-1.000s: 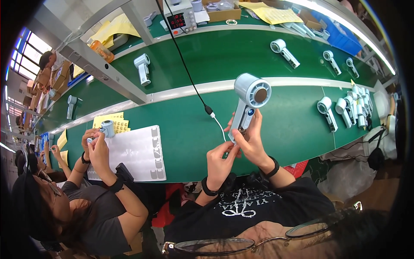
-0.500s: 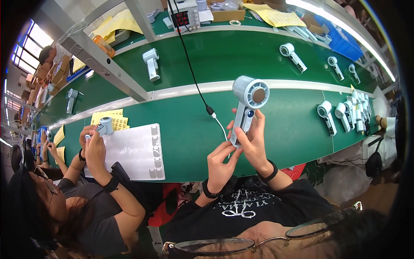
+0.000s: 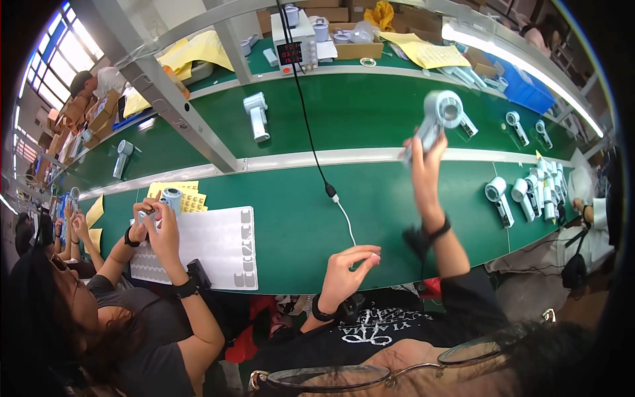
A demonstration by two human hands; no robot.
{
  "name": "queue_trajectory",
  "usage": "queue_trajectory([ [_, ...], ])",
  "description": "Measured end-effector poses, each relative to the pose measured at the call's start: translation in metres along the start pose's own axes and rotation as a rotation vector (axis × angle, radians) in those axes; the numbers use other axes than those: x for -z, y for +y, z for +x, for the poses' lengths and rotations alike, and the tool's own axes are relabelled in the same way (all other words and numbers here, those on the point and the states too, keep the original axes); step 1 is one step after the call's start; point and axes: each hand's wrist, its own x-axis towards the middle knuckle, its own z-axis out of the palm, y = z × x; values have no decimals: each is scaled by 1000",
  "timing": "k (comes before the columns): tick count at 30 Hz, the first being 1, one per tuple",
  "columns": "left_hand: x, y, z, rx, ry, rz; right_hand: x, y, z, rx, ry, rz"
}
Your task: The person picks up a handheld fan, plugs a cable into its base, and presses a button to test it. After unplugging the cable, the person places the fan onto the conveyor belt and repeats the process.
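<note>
My right hand (image 3: 428, 162) is closed round the handle of a light-blue handheld fan (image 3: 442, 111). It holds the fan up over the far right of the bench, above the metal rail, and motion blurs it a little. Near the bench's front edge, my left hand (image 3: 348, 272) has its thumb and fingers pinched together at the lower end of a white cable (image 3: 346, 222). The fingers hide the cable's tip. This cable hangs from a black connector (image 3: 331, 190) on a black cord. The two hands are well apart.
More fans (image 3: 499, 198) lie in a group at the right, and a fan (image 3: 256, 117) stands on the conveyor beyond the rail (image 3: 370, 155). Left, a co-worker's hands (image 3: 155, 221) work over a white sticker sheet (image 3: 221, 241). A metal post (image 3: 175, 112) and a power supply (image 3: 293, 43) stand behind.
My right hand has carried the fan up and right, away from my left hand and the white cable. My left hand stays low at the cable. The whole view has shifted slightly.
</note>
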Motion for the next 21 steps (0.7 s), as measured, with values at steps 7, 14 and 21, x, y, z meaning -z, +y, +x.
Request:
queue_trajectory([
  [7, 10, 22, 13, 87, 63, 86, 23, 137, 161, 152, -119, -1053],
  [14, 20, 23, 7, 131, 110, 117, -100, 146, 150, 595, -140, -1192],
  [21, 25, 23, 6, 108, 157, 133, -250, 161, 92, -17, -742, -1042],
])
